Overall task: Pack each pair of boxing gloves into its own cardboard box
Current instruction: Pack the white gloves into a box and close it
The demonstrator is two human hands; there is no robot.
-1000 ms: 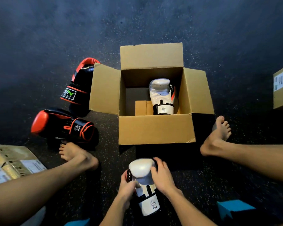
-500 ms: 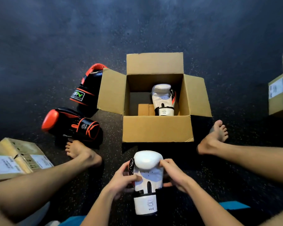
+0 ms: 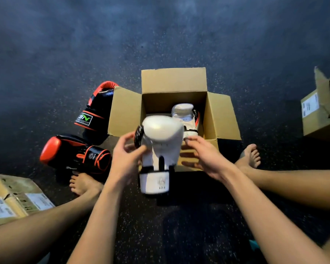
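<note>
the left fingers are pressing against the left side of a white glove, thumb curled on its front, so the left hand is gripping it. the right fingers are lying spread along the glove's right side, and whether they are touching it or just beside it i cannot tell; the right hand is looking loose and apart rather than clamped. the glove is hanging upright in the air, padded end up and cuff down, in front of the near wall of an open box. inside that box, toward its right wall, a second white glove is standing with its padded end up.

on the floor just left of the box, a black and red glove is leaning against the left flap. a second black and red glove is lying on its side nearer the person, touching the toes of the left foot. the right foot is resting by the box's near right corner. a labelled box is sitting at the left edge, and another box is at the right edge.
</note>
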